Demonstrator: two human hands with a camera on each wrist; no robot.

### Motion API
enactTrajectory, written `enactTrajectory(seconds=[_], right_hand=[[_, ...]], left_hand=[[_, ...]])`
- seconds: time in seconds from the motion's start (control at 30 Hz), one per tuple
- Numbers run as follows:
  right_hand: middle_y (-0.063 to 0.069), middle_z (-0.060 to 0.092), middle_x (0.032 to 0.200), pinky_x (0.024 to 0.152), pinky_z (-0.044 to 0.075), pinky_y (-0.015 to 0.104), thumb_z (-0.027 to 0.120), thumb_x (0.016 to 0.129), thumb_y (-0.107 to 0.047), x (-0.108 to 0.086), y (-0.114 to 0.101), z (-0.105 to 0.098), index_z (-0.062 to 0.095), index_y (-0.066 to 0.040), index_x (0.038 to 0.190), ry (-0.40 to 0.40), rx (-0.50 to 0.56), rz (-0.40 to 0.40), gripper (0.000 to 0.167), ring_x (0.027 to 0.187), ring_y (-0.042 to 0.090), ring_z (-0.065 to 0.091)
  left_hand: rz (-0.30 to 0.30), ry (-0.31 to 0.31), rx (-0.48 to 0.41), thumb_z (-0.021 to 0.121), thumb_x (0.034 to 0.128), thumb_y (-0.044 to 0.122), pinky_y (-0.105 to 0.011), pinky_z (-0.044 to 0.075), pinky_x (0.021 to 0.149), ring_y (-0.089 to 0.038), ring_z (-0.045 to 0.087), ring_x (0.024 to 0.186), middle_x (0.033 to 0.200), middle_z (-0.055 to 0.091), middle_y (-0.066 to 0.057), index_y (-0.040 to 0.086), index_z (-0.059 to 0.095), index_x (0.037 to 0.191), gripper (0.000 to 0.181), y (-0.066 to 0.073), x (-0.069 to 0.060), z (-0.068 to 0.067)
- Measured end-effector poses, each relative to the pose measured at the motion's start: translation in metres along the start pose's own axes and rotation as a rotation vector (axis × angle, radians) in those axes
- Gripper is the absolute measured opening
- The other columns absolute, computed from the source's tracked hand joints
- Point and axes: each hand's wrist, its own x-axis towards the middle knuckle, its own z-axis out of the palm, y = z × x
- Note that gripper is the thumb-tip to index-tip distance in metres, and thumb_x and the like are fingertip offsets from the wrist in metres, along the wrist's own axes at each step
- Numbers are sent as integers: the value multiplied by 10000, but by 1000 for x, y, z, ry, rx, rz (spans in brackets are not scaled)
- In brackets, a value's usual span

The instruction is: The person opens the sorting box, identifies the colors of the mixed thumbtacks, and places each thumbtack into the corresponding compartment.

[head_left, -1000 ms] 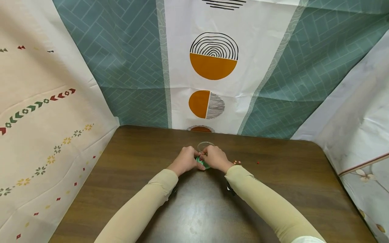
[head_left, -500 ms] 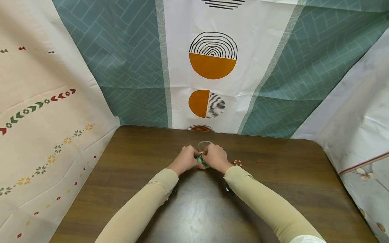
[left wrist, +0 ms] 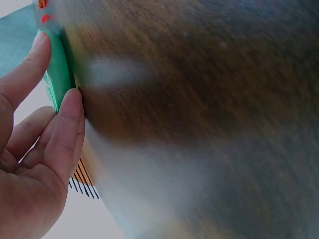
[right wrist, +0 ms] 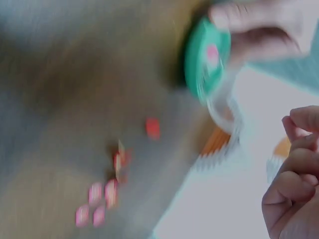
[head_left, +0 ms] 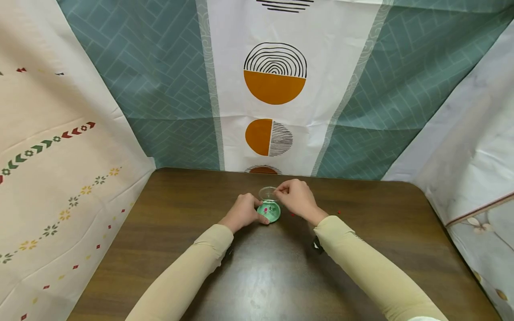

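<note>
Starting with the head view: the left hand point(head_left: 246, 211) has a firm grip on the round green case point(head_left: 275, 215), thumb at the near left rim, fingers at the far left; the case sits on the brown bench point(head_left: 257, 272), a little short of the far edge, and its clear lid point(head_left: 267, 193) is up on the far side; a pink piece point(head_left: 265, 209) shows inside, toward the left; over to the right, the right hand point(head_left: 298, 197) hangs beside the lid, fingertips drawn together right by its right edge, touching or not, I cannot tell; a small red piece point(head_left: 292, 215) lies just right of the case, and a lone red piece point(head_left: 339, 212) lies farther right; teal-and-white cloth point(head_left: 277, 98) hangs beyond the bench.

Over to the left wrist view: there's that left grip close up, thumb and fingers clamped on the green rim from opposite sides; red spots show at the top, soft and blurred.

Now the right wrist view, badly blurred: the right grip has its fingers curled, thumb and forefinger tips close together; whether anything small is pinched there, I cannot tell; pink and red pieces point(right wrist: 98, 201) lie scattered on the bench; the left hand holds the case beyond them.
</note>
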Motion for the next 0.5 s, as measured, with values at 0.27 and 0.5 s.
enactTrajectory(seconds=[0.27, 0.5], right_hand=[[-44, 717, 838, 642, 490, 305, 646, 869, -309, -5, 44, -45, 753, -187, 891, 39, -8, 34, 164, 736, 129, 620], [-1, 718, 905, 672, 502, 305, 656, 870, -230, -21, 83, -50, 744, -133, 939, -115, -49, 82, 148, 781, 130, 627]], left_hand=[[-17, 11, 14, 888, 553, 388, -353, 467, 963, -211, 562, 1166, 1151, 677, -41, 103, 689, 1135, 679, 0, 0, -1], [-18, 8, 13, 889, 553, 384, -354, 466, 965, -215, 567, 1160, 1158, 675, -51, 99, 688, 1138, 681, 3, 0, -1]])
